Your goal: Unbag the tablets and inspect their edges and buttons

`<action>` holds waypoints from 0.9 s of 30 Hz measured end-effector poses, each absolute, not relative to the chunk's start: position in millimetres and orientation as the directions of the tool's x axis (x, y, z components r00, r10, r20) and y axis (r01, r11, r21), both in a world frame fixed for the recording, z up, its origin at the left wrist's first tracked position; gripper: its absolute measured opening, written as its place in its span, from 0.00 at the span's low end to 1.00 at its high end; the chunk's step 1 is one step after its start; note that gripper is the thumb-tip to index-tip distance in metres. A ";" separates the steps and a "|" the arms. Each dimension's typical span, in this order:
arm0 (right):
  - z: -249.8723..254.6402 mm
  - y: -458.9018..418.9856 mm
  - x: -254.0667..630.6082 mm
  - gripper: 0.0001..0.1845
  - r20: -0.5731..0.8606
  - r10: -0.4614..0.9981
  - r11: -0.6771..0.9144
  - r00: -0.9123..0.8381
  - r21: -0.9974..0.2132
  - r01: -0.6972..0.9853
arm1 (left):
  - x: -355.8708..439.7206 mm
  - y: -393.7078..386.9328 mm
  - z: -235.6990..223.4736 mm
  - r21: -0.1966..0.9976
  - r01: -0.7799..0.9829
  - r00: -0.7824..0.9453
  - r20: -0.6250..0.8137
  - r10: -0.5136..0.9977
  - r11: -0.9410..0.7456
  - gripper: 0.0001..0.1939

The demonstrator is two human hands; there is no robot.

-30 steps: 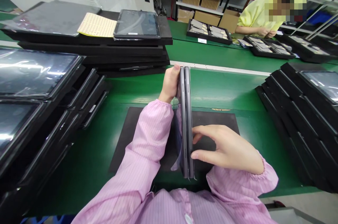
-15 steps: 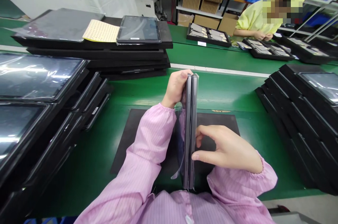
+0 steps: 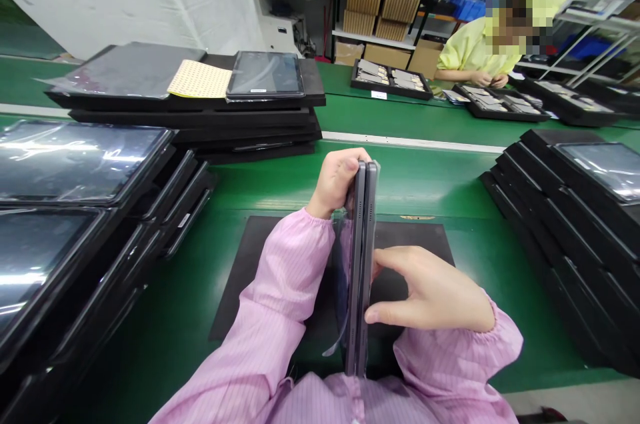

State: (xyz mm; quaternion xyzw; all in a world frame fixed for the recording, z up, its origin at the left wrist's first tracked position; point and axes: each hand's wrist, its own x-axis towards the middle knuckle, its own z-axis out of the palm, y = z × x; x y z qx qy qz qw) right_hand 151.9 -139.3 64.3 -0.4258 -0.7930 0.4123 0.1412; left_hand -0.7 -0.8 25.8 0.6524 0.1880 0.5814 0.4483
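Observation:
Two grey tablets (image 3: 359, 264) stand on edge, pressed face to face, with their narrow speaker sides toward me. My left hand (image 3: 336, 179) is closed on their far end, its thumb over the top edges. Clear film shows on the outer faces, and a loose film tab (image 3: 334, 345) sticks out at the lower left. On the other side, my right hand (image 3: 425, 287) rests its thumb tip and fingertips against the right tablet, thumb and fingers apart; the fingertips are partly hidden. Beneath lies a black mat (image 3: 255, 271).
Black trays with tablets are stacked at left (image 3: 115, 264) and right (image 3: 565, 231). Behind, another tray stack (image 3: 200, 111) bears a tablet (image 3: 267, 74) and a yellow dotted sheet (image 3: 200, 79). Across the green bench (image 3: 425, 174), a person in yellow (image 3: 475, 44) works beside parts trays (image 3: 393, 79).
The whole view has shifted a little, so the scene sits lower in the picture. My hands keep nearly the same pose on the tablets.

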 end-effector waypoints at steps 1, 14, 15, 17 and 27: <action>64.1 -139.4 152.6 0.14 -0.117 0.791 0.301 -0.601 -0.781 0.547 | -1.0 -1.1 26.1 0.800 -0.273 0.255 0.596 0.762 -0.534 0.40; 63.8 -135.8 147.2 0.20 0.073 0.829 0.366 -0.554 -0.821 0.439 | -3.6 -6.7 31.6 0.774 -0.290 0.261 0.629 0.732 -0.562 0.39; 63.5 -135.2 146.3 0.21 0.083 0.834 0.365 -0.545 -0.824 0.434 | -3.8 -7.4 31.9 0.767 -0.293 0.260 0.638 0.725 -0.570 0.39; 62.6 -134.1 145.1 0.22 0.104 0.844 0.367 -0.525 -0.827 0.427 | -3.7 -9.0 32.4 0.761 -0.293 0.263 0.646 0.717 -0.578 0.39; 53.9 -149.7 109.4 0.26 0.192 0.951 0.303 -0.242 -0.733 0.609 | -15.3 -25.6 44.2 0.672 -0.286 0.225 0.740 0.634 -0.683 0.38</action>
